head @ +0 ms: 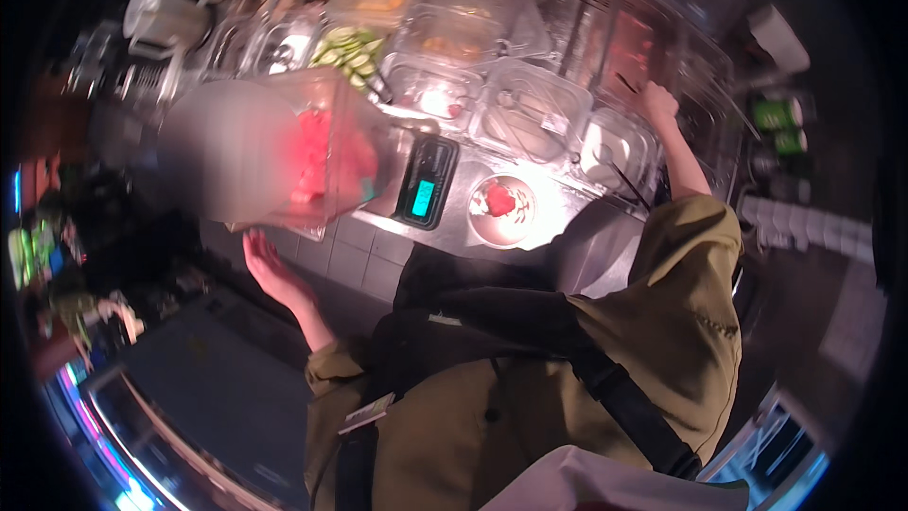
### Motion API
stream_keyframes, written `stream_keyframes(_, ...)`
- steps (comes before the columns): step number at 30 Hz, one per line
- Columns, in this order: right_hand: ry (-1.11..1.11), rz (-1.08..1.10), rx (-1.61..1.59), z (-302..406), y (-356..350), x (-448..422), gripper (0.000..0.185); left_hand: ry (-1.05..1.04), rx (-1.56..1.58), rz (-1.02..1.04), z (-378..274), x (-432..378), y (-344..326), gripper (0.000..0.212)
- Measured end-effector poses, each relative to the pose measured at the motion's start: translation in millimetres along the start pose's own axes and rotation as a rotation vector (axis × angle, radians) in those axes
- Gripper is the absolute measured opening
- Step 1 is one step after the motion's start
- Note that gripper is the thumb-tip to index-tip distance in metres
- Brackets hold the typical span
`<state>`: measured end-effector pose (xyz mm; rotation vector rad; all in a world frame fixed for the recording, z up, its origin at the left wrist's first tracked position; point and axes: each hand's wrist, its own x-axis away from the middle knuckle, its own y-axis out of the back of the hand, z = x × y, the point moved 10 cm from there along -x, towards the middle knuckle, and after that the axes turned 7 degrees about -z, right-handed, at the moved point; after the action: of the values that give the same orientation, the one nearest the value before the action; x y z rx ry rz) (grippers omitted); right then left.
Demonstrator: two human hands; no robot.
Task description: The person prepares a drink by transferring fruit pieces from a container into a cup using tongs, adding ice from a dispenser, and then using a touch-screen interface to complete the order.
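Observation:
My left hand (266, 270) is held palm up at the left, beneath and beside a large clear tub of red fruit pieces (319, 156). Its fingers hold nothing that I can see. What supports the tub is hidden. Out to the right, my right hand (660, 103) is closed around a utensil with a dark end (626, 83), over a clear bin with reddish contents (631, 42); the utensil's kind is unclear. Before me on the steel counter stands a round bowl (481, 227) with a red piece (500, 200) and white bits inside. Beside it lies a black digital scale (443, 156), display lit.
Clear bins line the counter's back, one with sliced cucumber (347, 53), another with a spoon in white cream (606, 145). A blurred person (227, 149) is close at the left, by the tub. White pitchers (167, 18) stand at the far left.

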<state>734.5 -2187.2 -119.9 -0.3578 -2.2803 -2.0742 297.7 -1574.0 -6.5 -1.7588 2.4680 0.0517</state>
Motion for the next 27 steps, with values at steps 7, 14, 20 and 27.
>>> stream_keyframes(7, 0.153, -0.193, -0.074, 23.0, 70.4, 35.8, 0.053, 0.026, -0.229, 0.417, -27.2, -35.7, -56.7, 0.044)
stream_keyframes(14, 0.524, -0.468, -0.705, 44.6, 166.1, 110.9, 0.029, 0.091, 0.176, 0.254, -64.1, 13.6, -69.1, 0.026)
stream_keyframes(20, 0.569, -0.294, -1.055, 86.6, 274.3, 261.7, 0.026, 0.154, -0.014, 0.154, -115.1, -26.1, 70.7, 0.031)
stream_keyframes(27, 1.141, 0.428, -1.057, 364.7, 251.9, 439.9, 0.024, 0.01, 0.025, -0.057, -117.9, -163.6, 186.8, 0.025)
